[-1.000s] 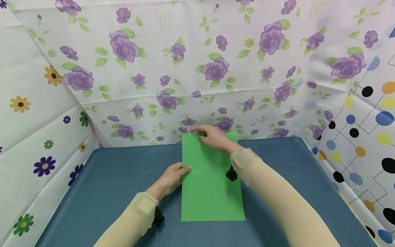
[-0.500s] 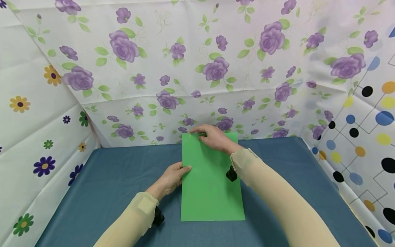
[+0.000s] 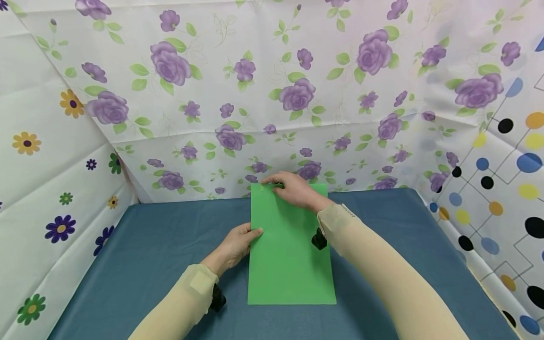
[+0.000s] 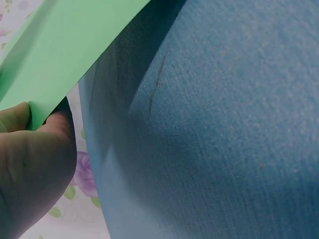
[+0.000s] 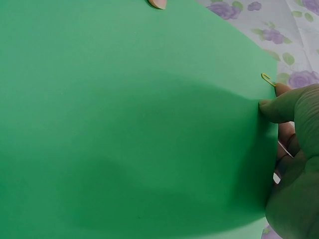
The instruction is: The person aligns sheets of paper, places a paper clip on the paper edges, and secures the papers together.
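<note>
A sheet of green paper point(image 3: 291, 255) is held up over the table, tilted with its top edge toward the back. My left hand point(image 3: 233, 246) pinches its left edge, thumb in front and fingers behind; the left wrist view shows this grip on the paper point(image 4: 70, 55) closely. At the top edge my right hand point(image 3: 295, 190) grips the sheet, its thumb point(image 5: 271, 109) on the front and other fingers behind. A small yellow paper clip point(image 5: 268, 79) sits on that edge near the top left corner, beside my right index fingertip. The clip's rear side is hidden.
A blue cloth point(image 3: 182, 236) covers the table. Behind it hangs a white sheet with purple flowers point(image 3: 229, 137), and patterned sheets close off the left and right sides. A black wrist camera point(image 3: 217, 298) is strapped under each sleeve.
The yellow clip has slid slightly further down over the paper's top edge. The paper's lower end has shifted a little to the left. Both hands stay nearly where they were.
</note>
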`<state>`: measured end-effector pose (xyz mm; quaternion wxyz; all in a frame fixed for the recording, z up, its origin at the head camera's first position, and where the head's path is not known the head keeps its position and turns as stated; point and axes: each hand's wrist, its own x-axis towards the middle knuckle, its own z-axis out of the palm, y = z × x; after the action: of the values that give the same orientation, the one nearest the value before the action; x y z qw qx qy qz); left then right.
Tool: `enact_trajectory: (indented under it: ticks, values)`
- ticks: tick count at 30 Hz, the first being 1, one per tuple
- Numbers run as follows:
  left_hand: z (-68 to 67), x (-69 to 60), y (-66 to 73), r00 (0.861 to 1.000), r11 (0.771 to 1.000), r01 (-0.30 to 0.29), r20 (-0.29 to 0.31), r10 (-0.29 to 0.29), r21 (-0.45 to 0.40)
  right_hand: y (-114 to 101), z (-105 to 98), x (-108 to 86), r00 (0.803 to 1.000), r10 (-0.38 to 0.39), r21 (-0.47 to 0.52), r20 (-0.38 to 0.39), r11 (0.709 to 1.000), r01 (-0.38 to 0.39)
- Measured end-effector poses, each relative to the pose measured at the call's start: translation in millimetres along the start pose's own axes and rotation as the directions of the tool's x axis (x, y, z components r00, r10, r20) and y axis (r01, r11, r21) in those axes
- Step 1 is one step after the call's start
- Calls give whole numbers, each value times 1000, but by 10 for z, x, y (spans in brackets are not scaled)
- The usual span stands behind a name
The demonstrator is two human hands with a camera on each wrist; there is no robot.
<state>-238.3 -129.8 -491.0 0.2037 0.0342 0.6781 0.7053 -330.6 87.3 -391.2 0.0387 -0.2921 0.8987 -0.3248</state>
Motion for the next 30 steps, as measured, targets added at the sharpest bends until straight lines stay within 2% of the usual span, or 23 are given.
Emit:
enact_trajectory:
  ticks: [6, 11, 16, 20, 25, 30]
  values:
    - [2, -3, 2, 1000, 1000, 2, -9, -2, 3, 3, 6, 8, 1000, -11, -6, 0, 1000, 11]
    - [0, 5, -25, 1000, 1000, 8, -12, -8, 1, 17, 19, 3, 1000, -28, -67, -14, 997, 27]
    - [1, 7, -38, 1000, 1000, 10, -7, -10, -5, 66, -24, -54, 993, -50, -105, -108, 994, 38]
    - [-12, -9, -40, 1000, 1000, 5, -4, -6, -15, 131, -106, -165, 979, -42, -74, -201, 997, 28]
    - [-41, -37, -36, 1000, 1000, 0, -11, 0, -20, 271, -192, -363, 965, -33, -53, -261, 998, 19]
    - [-46, -43, -31, 1000, 1000, -13, -8, 12, -14, 487, -206, -620, 954, 68, 45, -292, 997, -57]
